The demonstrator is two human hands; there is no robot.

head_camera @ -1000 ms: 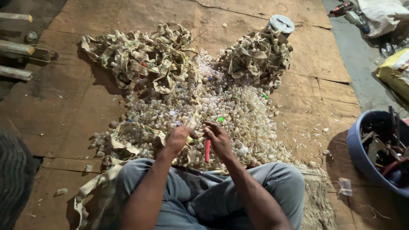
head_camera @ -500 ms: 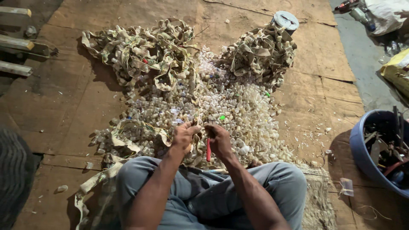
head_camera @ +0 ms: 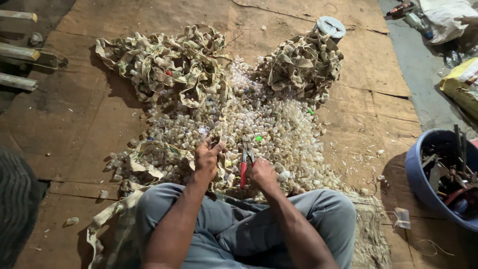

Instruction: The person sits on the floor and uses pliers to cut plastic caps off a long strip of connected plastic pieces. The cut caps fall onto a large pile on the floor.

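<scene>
I sit on the floor in grey trousers with both hands out in front of my knees. My left hand (head_camera: pixel 208 155) pinches a pale strip (head_camera: pixel 158 158) studded with small caps, which trails off to the left. My right hand (head_camera: pixel 263 174) grips red-handled cutters (head_camera: pixel 245 162), jaws pointing away from me, just right of the left hand. Under and beyond both hands lies a wide heap of small pale loose caps (head_camera: pixel 259 124), with a few green and red ones among them.
Two tangled piles of cap strips lie farther out, one at the left (head_camera: pixel 164 62) and one at the right (head_camera: pixel 303 62), with a round tin (head_camera: pixel 330 26) behind it. A blue tub of scrap (head_camera: pixel 438 174) stands at my right. Brown cardboard (head_camera: pixel 74 114) covers the floor.
Both hands have drawn slightly closer to my knees, and the cutters now stand beside the strip in my left hand. The piles have not moved.
</scene>
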